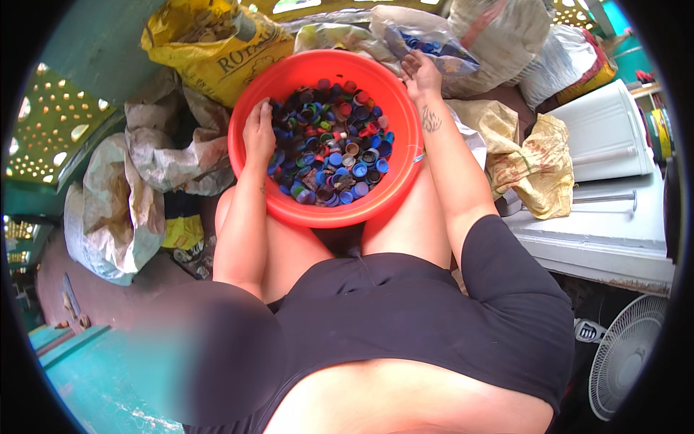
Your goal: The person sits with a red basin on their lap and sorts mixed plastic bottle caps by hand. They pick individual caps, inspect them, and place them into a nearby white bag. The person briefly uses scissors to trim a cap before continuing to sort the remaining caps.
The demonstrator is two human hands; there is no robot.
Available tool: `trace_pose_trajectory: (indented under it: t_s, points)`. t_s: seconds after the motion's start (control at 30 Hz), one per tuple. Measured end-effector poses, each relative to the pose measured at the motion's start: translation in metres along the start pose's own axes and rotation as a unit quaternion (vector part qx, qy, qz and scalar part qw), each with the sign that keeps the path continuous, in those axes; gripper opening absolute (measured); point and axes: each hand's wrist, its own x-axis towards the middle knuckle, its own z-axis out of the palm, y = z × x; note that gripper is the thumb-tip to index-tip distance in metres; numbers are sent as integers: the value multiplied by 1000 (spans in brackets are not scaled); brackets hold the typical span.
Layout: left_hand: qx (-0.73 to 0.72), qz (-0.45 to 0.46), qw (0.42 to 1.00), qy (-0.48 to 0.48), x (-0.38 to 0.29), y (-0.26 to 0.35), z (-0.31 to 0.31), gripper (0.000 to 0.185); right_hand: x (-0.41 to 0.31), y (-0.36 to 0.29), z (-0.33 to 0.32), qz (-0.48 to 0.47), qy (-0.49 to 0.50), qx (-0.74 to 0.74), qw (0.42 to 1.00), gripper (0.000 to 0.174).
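Note:
A red plastic basin [325,216] rests on my thighs. Many loose plastic bottle caps [336,157], blue, black, red, green and white, cover its bottom. My left hand [259,133] lies over the basin's left inner wall, fingers close together; whether they grip anything is hidden. Beyond the right rim, my right hand [421,76] has its fingers apart and shows nothing held. Its fingertips are close to a clear plastic bag [390,24] with blue caps [420,43] inside.
A yellow woven sack [233,65] holding brownish pieces stands behind the basin. Whitish sacks [114,200] lie at left, with a knife [69,295] on the floor beyond. At right are a crumpled tan sack [542,168], a white panel [602,133] and a fan [629,355].

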Motion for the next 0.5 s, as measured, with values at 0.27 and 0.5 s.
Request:
trace_pose_trajectory:
  t_s: [0.27, 0.5]
  points:
    - [162, -37, 986, -32, -5, -3, -4, 26, -88, 58, 18, -138, -380, -538, 740, 21]
    - [568, -37, 783, -251, -18, 26, 3, 24, -134, 105, 65, -114, -486, -702, 507, 28]
